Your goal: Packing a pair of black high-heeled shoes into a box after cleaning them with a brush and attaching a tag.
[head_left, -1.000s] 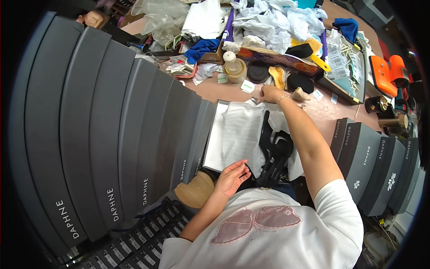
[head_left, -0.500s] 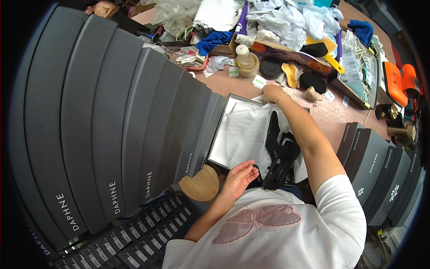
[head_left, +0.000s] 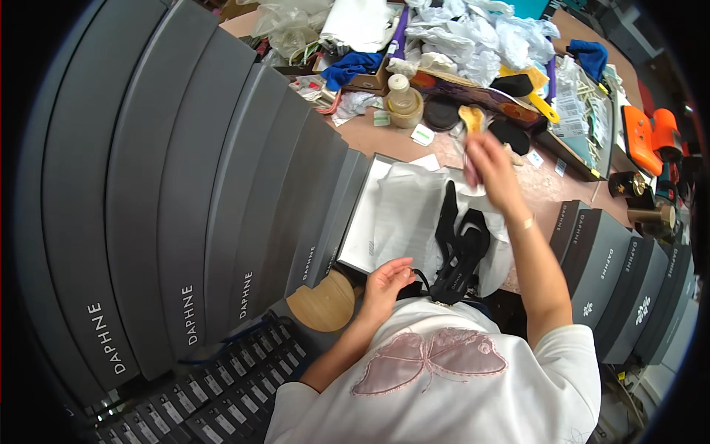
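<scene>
A pair of black strappy shoes (head_left: pixel 462 255) lies on white tissue paper (head_left: pixel 407 211) in an open shoebox (head_left: pixel 356 235). At the near edge of this box, my left hand (head_left: pixel 384 290) is closed, thumb and fingers pinching the thin black strap (head_left: pixel 422 278) of one shoe. My right hand (head_left: pixel 494 174) hovers above the box's far right corner, its fingers smeared by motion. Whether it holds anything cannot be made out. Just beyond it lie a yellow sponge-like piece (head_left: pixel 472 118) and a round black pad (head_left: pixel 510 137).
Grey shoeboxes (head_left: pixel 185 192) stand in a tall row at left; more boxes (head_left: pixel 603 274) stand at right. A wooden round (head_left: pixel 322 302) sits near my left forearm. Across the back are a pale bottle (head_left: pixel 404 100), crumpled plastic (head_left: pixel 473 41), a yellow-handled brush (head_left: pixel 543 107) and an orange tool (head_left: pixel 642 139).
My right hand has lifted from the bench beyond the box and come back toward me, above the box's far right corner. My left hand has shifted slightly left and stays by the strap.
</scene>
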